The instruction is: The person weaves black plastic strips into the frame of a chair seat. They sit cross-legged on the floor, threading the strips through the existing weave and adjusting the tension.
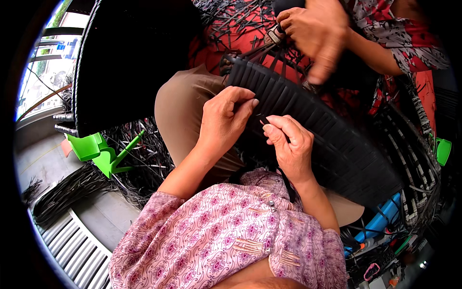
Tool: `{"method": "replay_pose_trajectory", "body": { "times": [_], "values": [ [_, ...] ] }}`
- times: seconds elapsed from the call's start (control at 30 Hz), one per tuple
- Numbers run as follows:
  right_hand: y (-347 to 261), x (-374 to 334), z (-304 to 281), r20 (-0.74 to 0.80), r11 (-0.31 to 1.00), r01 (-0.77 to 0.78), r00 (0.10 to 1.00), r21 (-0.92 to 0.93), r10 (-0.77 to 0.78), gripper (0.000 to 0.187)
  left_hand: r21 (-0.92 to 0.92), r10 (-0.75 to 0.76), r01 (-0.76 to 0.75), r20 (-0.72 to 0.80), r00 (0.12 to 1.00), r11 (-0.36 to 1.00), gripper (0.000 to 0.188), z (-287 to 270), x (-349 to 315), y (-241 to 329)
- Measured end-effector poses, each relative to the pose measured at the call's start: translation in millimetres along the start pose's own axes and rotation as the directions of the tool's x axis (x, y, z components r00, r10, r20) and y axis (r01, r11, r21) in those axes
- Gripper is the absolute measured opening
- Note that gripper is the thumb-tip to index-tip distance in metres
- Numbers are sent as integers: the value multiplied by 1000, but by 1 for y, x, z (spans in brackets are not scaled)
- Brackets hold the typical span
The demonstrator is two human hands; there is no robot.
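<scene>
While it lies across the person's lap, the black woven rattan panel (313,125) shows flat, ribbed strips. Left hand (224,120) pinches its near edge; right hand (288,144) pinches one loose black strip (284,178). A co-worker's hand (313,33) works the far edge. Two green plastic pieces (101,154) lie on the floor.

No packages, labels, signs or screens can be made out anywhere, near or far, left or right.
</scene>
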State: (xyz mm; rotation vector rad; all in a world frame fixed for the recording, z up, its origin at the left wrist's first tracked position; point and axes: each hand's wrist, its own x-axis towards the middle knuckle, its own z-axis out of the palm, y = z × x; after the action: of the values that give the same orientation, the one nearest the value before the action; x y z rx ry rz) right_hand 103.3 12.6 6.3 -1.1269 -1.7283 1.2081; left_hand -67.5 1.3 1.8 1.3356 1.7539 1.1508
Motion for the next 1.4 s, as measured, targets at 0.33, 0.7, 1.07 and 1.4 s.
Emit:
{"method": "replay_pose_trajectory", "body": {
  "times": [0.33,0.7,1.07,1.4],
  "values": [
    [-8,13,3,-56,1000,-22,998,-3,21,10,-79,8,-9,-10,1000,997,9,-1,2,-6],
    [-9,18,15,-116,980,-105,990,-169,86,7,-296,-168,200,130,977,934,12,-10,3,-10],
    [6,-20,9,126,682,616,771,-393,-624,16,-219,-67,83,76,995,972,9,-6,2,-18],
    [11,-29,12,100,731,572,808,-373,-581,19,-133,-5,7,21,1000,991,18,0,-3,-15]
  ]
}}
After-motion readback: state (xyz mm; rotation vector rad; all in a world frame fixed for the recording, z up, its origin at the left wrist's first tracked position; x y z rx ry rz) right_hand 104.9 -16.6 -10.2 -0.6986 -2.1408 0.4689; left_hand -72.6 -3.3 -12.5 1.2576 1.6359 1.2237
